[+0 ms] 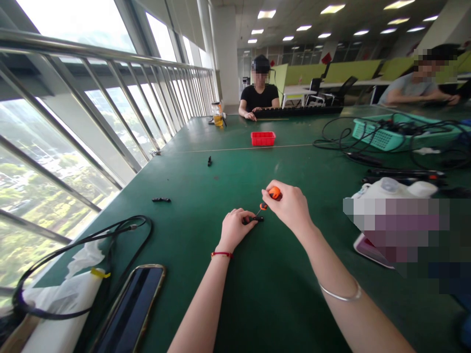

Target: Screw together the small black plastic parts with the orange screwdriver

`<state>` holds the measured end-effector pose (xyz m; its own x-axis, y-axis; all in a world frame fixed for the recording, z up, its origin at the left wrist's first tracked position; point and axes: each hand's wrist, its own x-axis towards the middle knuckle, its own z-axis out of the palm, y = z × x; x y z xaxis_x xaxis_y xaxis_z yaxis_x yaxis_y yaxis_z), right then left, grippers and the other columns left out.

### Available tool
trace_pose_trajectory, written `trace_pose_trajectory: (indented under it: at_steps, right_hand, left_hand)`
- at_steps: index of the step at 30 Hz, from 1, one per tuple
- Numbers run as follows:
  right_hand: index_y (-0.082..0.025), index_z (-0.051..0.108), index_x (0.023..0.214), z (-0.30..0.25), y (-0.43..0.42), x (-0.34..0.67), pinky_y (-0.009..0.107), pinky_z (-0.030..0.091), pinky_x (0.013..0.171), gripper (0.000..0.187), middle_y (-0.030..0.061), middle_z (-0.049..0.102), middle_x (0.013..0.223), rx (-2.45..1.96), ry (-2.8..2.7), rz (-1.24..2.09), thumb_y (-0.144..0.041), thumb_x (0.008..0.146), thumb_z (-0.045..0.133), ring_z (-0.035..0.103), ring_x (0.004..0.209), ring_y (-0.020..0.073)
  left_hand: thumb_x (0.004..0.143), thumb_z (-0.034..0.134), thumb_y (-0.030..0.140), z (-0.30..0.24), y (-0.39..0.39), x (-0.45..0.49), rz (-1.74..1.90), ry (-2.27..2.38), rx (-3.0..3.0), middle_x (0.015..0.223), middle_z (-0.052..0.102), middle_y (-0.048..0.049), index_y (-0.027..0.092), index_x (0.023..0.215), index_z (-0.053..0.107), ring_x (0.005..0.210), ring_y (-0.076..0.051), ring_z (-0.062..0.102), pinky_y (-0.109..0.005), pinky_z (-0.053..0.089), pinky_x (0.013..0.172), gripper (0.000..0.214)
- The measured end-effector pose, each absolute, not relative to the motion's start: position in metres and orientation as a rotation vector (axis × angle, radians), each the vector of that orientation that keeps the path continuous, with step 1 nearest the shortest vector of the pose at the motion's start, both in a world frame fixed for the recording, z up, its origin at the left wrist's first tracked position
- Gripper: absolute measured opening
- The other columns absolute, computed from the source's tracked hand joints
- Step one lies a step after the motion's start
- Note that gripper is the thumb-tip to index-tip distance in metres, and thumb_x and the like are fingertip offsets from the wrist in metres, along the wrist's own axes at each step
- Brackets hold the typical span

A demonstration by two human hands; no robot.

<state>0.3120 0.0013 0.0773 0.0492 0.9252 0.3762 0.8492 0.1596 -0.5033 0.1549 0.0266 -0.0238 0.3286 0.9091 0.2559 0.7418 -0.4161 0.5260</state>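
Note:
My left hand (235, 229) presses a small black part (258, 218) to the green table, its fingers closed on the part's left end. In my right hand (290, 203) is a screwdriver (274, 192) with an orange and black handle, held tilted. Its thin shaft slants down to the left, and the tip meets or nearly meets the black part; I cannot tell which. Two similar small black parts lie apart from my hands: one (161, 200) to the left and another (209, 161) farther up the table.
A red tray (263, 138) stands ahead. At left lie a phone (128, 309) and a looped black cable (143, 245) beside a metal railing. A teal basket (382, 137) with cables is at right, near a white bottle-like object (390, 189). A person (260, 95) sits opposite.

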Motion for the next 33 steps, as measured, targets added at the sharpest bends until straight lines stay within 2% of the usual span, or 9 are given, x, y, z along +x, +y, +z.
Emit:
trace_pose_trajectory:
  at_steps: [6, 9, 11, 14, 16, 20, 24, 29, 33]
  right_hand:
    - [-0.024, 0.051, 0.07, 0.079, 0.0, 0.312, 0.023, 0.029, 0.051, 0.017, -0.0016, 0.058, 0.061, -1.748, -1.819, 0.097, -0.036, 0.079, 0.046, 0.053, 0.058, 0.015]
    - [-0.024, 0.049, 0.08, 0.079, -0.001, 0.311, 0.022, 0.029, 0.049, 0.01, -0.0033, 0.056, 0.062, -1.718, -1.837, 0.092, -0.033, 0.076, 0.048, 0.052, 0.056, 0.0145]
    - [-0.024, 0.047, 0.089, 0.078, -0.002, 0.309, 0.022, 0.029, 0.048, 0.018, -0.0032, 0.057, 0.068, -1.679, -1.841, 0.09, -0.032, 0.073, 0.05, 0.052, 0.057, 0.0142]
    - [-0.023, 0.045, 0.096, 0.076, -0.003, 0.305, 0.022, 0.03, 0.048, 0.025, -0.001, 0.06, 0.076, -1.641, -1.851, 0.052, -0.041, 0.079, 0.047, 0.055, 0.061, 0.0149]
    - [-0.023, 0.046, 0.093, 0.076, -0.002, 0.304, 0.023, 0.029, 0.047, 0.025, -0.0009, 0.059, 0.071, -1.682, -1.873, 0.011, -0.046, 0.085, 0.039, 0.056, 0.06, 0.016]
    - [-0.023, 0.045, 0.091, 0.081, -0.002, 0.303, 0.024, 0.025, 0.045, 0.017, -0.0012, 0.056, 0.06, -1.811, -1.924, -0.028, -0.037, 0.087, 0.036, 0.055, 0.054, 0.0173]
    - [-0.02, 0.041, 0.099, 0.088, -0.003, 0.303, 0.023, 0.028, 0.046, 0.021, 0.0007, 0.059, 0.069, -1.825, -1.908, 0.076, -0.031, 0.081, 0.044, 0.054, 0.055, 0.0162]
    - [-0.023, 0.046, 0.086, 0.097, -0.003, 0.3, 0.023, 0.028, 0.049, 0.015, 0.0009, 0.062, 0.078, -1.74, -2.036, 0.055, -0.037, 0.082, 0.044, 0.056, 0.063, 0.0161]
    - [-0.023, 0.05, 0.072, 0.104, 0.0, 0.299, 0.025, 0.025, 0.048, 0.038, 0.0019, 0.061, 0.065, -1.784, -2.138, -0.04, -0.05, 0.089, 0.03, 0.057, 0.06, 0.0183]
  left_hand:
    - [0.076, 0.062, 0.033, -0.024, 0.026, 0.154, 0.764, 1.467, 2.288, 0.07, 0.058, 0.0014, 0.025, 0.084, 0.069, 0.07, -0.014, 0.05, -0.026, 0.037, 0.063, 0.013]
    - [0.076, 0.062, 0.033, -0.024, 0.026, 0.155, 0.762, 1.465, 2.295, 0.07, 0.058, 0.0014, 0.025, 0.084, 0.069, 0.069, -0.014, 0.05, -0.026, 0.037, 0.063, 0.014]
    - [0.076, 0.062, 0.033, -0.024, 0.026, 0.155, 0.759, 1.464, 2.3, 0.069, 0.058, 0.0013, 0.024, 0.084, 0.069, 0.069, -0.014, 0.05, -0.026, 0.037, 0.063, 0.014]
    - [0.076, 0.061, 0.034, -0.024, 0.026, 0.154, 0.752, 1.468, 2.306, 0.069, 0.058, 0.0012, 0.024, 0.084, 0.068, 0.069, -0.014, 0.05, -0.026, 0.037, 0.063, 0.014]
    - [0.076, 0.061, 0.033, -0.024, 0.026, 0.154, 0.747, 1.47, 2.306, 0.07, 0.058, 0.0011, 0.024, 0.085, 0.068, 0.07, -0.014, 0.05, -0.026, 0.037, 0.063, 0.014]
    - [0.076, 0.061, 0.033, -0.022, 0.025, 0.155, 0.743, 1.469, 2.3, 0.071, 0.058, 0.0011, 0.024, 0.085, 0.068, 0.071, -0.014, 0.05, -0.026, 0.038, 0.064, 0.014]
    - [0.076, 0.061, 0.034, -0.022, 0.026, 0.155, 0.718, 1.477, 2.291, 0.071, 0.059, 0.0009, 0.024, 0.085, 0.068, 0.072, -0.015, 0.051, -0.025, 0.038, 0.063, 0.015]
    - [0.076, 0.061, 0.034, -0.023, 0.026, 0.154, 0.72, 1.478, 2.315, 0.072, 0.059, 0.001, 0.024, 0.086, 0.068, 0.071, -0.014, 0.051, -0.025, 0.038, 0.064, 0.016]
    - [0.076, 0.061, 0.034, -0.024, 0.025, 0.155, 0.742, 1.469, 2.342, 0.07, 0.059, 0.0013, 0.024, 0.084, 0.068, 0.071, -0.014, 0.051, -0.025, 0.038, 0.063, 0.015]
